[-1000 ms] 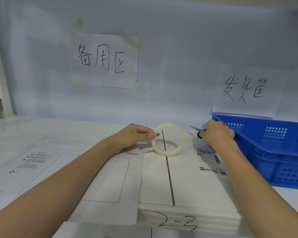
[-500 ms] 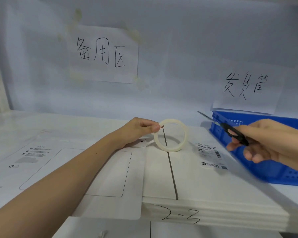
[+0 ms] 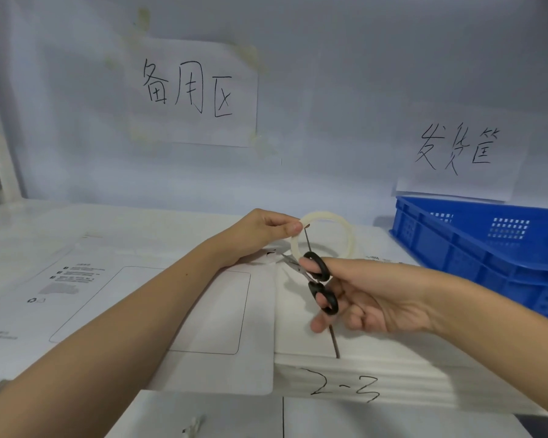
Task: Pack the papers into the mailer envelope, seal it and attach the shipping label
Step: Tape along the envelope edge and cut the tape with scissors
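While the mailer envelope (image 3: 159, 311) lies flat on the white table (image 3: 29, 222) under the left forearm, the left hand (image 3: 260, 235) pinches a tape roll (image 3: 325, 235) upright between thumb and fingertips, just above the envelope's far edge. Below those fingers the right hand (image 3: 370, 298) grips black-handled scissors (image 3: 314, 279), thumb and fingers through the loops, blades slightly parted and pointing toward the left fingers. Beyond the right hand sits a blue crate (image 3: 487, 241)

Right hand (image 3: 374, 298) with black-handled scissors (image 3: 314, 279): moved in from beside blue crate (image 3: 487, 245) to just below tape roll (image 3: 325, 233), blades now pointing left.
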The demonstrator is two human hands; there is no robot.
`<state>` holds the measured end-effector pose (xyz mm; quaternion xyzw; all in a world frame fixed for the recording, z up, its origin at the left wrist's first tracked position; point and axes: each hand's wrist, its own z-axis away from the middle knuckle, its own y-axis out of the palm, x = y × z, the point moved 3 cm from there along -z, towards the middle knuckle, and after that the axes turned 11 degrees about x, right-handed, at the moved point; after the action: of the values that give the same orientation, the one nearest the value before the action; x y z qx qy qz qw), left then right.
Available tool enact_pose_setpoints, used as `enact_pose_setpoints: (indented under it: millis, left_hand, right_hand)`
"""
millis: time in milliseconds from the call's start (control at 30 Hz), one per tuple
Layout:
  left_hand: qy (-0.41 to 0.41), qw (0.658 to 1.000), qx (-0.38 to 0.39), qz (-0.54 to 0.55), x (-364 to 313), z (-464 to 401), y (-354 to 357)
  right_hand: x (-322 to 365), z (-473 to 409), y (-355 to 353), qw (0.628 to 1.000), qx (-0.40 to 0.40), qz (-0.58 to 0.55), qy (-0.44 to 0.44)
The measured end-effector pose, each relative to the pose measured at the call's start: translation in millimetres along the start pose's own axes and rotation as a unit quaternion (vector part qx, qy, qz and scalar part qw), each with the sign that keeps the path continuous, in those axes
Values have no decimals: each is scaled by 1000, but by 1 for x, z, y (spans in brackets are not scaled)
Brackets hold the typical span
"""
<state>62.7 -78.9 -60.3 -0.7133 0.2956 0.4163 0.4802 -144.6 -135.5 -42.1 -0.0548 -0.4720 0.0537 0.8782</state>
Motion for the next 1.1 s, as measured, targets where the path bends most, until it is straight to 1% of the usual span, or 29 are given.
enact_pose_setpoints:
  millis: [233,433,867,1100]
  left_hand:
    - [20,1000,7,12,-5,4,2]
    - [20,1000,6,20,-6,5,3]
    - [21,1000,-12,11,-9,5,4]
    - [13,1000,-4,20,-7,5,3]
  right_hand:
    - [6,-21,-1,999,8,-31,4]
    - [7,-24,1,999,21,-44,-2]
    - [5,-26,2,1000,4,1,-18]
    - [7,-30,3,1000,-2,17,-19]
